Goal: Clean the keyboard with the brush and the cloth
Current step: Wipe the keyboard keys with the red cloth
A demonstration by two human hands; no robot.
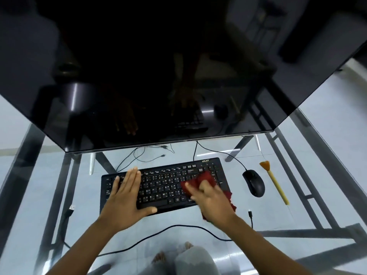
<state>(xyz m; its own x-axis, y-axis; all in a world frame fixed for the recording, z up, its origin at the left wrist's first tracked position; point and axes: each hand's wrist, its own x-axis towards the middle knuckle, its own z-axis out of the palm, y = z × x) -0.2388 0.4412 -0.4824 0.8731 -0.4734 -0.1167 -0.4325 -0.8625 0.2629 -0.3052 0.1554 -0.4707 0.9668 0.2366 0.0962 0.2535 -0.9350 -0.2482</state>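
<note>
Head view: keyboard (pixel 164 185) sits mid glass surface (pixel 87 195), just in front of the dark monitor (pixel 158 76).

Left hand (pixel 127 195) lies flat on the keyboard's left end, fingers straight and spread, thumb at the front edge. It looks like a brace so the board doesn't skate on the glass.

Right hand (pixel 212 197) has its fingers curled round the bunched red cloth (pixel 206 178) and presses it onto the right-hand keys. The cloth's tail hangs off the front-right corner. Bunching probably gives a firmer pad for the wipe.

Brush (pixel 276 184) lies untouched on the surface right of the mouse (pixel 254 182), bristles pointing away. It's clear of the wiping path but within the right hand's reach.

So this is likely the cloth stage. I can't tell whether brushing is done.
</note>
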